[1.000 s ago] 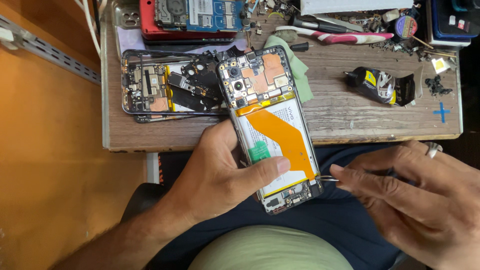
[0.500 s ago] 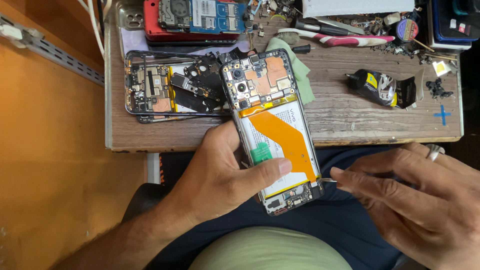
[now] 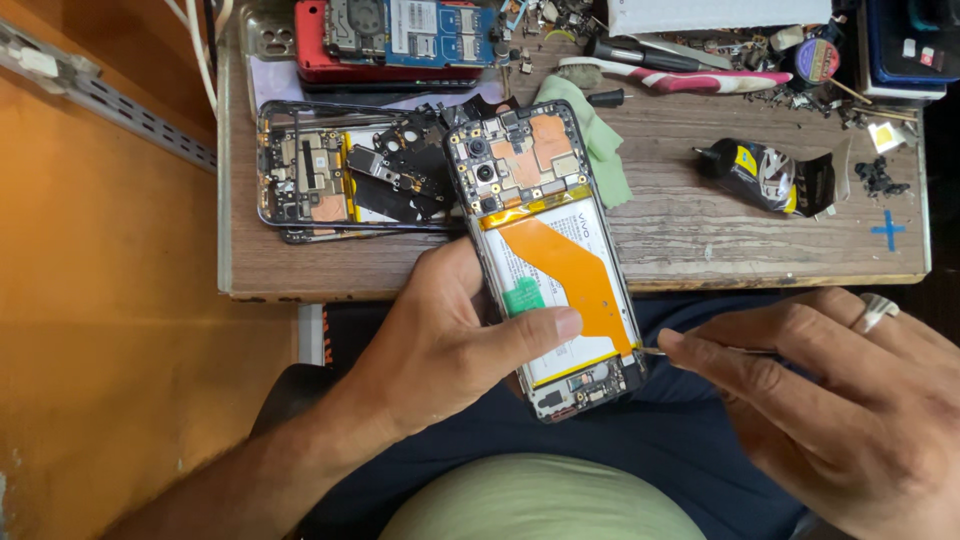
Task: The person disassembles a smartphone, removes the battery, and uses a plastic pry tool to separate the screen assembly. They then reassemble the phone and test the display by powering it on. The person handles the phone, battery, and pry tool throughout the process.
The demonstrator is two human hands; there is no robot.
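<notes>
My left hand [image 3: 440,345] grips an opened phone [image 3: 545,250] with its back cover off; the thumb lies across the white battery and orange flex ribbon. The phone's top end rests over the wooden bench edge and its lower end hangs above my lap. My right hand [image 3: 840,400], with a ring on one finger, pinches a thin metal tool [image 3: 700,350]. The tool's tip touches the phone's lower right edge, next to the small bottom board.
A second stripped phone frame [image 3: 340,175] lies on the wooden bench [image 3: 700,245] to the left. A red-cased phone [image 3: 400,40], green cloth [image 3: 600,140], pink-handled tool [image 3: 690,75], crumpled black glue tube [image 3: 770,175] and small loose parts sit behind. An orange wall stands on the left.
Almost nothing has moved. Both hands keep their grip, and the tool tip stays at the phone's lower right edge.
</notes>
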